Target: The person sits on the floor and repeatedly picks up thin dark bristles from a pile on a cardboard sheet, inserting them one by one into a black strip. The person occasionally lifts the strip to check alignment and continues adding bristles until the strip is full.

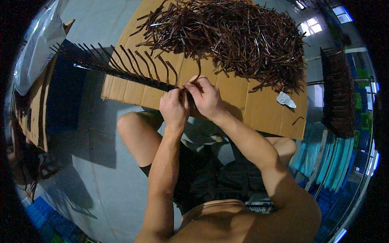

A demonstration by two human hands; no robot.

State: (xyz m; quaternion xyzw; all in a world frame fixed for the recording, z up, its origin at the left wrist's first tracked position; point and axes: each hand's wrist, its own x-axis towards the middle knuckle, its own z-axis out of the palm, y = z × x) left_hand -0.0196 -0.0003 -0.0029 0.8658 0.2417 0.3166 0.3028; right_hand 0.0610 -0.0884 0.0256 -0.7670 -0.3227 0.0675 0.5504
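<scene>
My left hand (174,108) is closed round the near end of a long dark strip (133,76). From that strip a row of thin, curved brown rods (154,67) sticks up, and it runs off to the far left. Beside it, my right hand (208,99) pinches the lower end of one more bent brown rod (198,68), right by the left fingertips. The fingers hide where this rod meets the strip. Beyond both hands, a large heap of similar short brown rods (227,36) covers the far part of a cardboard sheet (243,97).
Crumpled white paper (286,100) and a stray rod (298,120) lie on the cardboard's right side. A clear plastic bag (40,44) is at far left. Rightward, a dark bristly bundle (339,93) hangs by a rack above teal sheets (332,162). My bent knees are under the cardboard's near edge.
</scene>
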